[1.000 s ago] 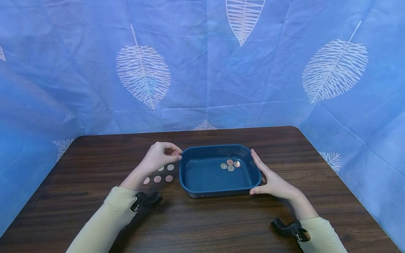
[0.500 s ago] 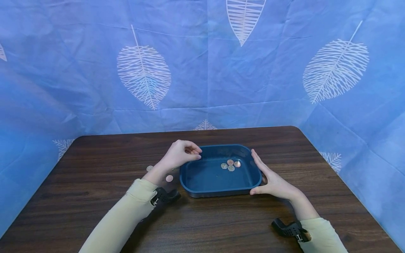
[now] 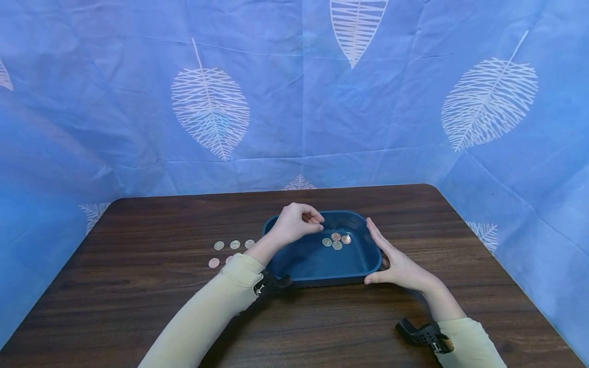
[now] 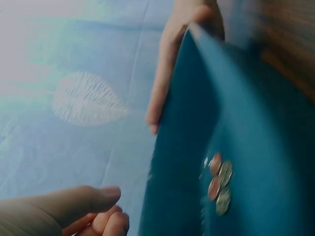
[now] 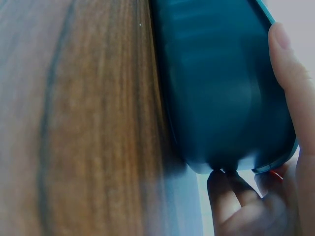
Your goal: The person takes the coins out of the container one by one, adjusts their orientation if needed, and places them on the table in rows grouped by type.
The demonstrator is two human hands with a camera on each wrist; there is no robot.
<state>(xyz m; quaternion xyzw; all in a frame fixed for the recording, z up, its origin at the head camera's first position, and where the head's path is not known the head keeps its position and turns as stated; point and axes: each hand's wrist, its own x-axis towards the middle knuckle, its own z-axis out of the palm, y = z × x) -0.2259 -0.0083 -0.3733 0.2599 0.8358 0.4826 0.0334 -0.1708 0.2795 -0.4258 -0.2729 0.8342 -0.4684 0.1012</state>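
Note:
A deep blue rectangular tray [image 3: 303, 266] lies on the table, with several coins [image 3: 337, 245] grouped toward its right end, some copper and some silver. Above the tray's interior hovers my left hand [image 3: 296, 224], its thumb and fingers loosely curved toward each other; nothing shows between them in the left wrist view. My right hand [image 3: 401, 265] holds the tray's right end, its thumb at the near corner and fingers along the end wall. To the tray's left, silver coins [image 3: 219, 245] lie in one row and copper coins [image 3: 213, 262] in a nearer row, partly covered by my left arm.
Dark wood grain covers the tabletop [image 3: 138, 276], whose far edge runs along a blue leaf-patterned cloth [image 3: 294, 102]. Black wrist-camera mounts [image 3: 271, 282] sit on both forearms, the left one just over the tray's near-left corner.
My left hand has moved right, from the tray's left edge to above its middle, uncovering coins at the left. My right hand, the tray and the coins in it have stayed still.

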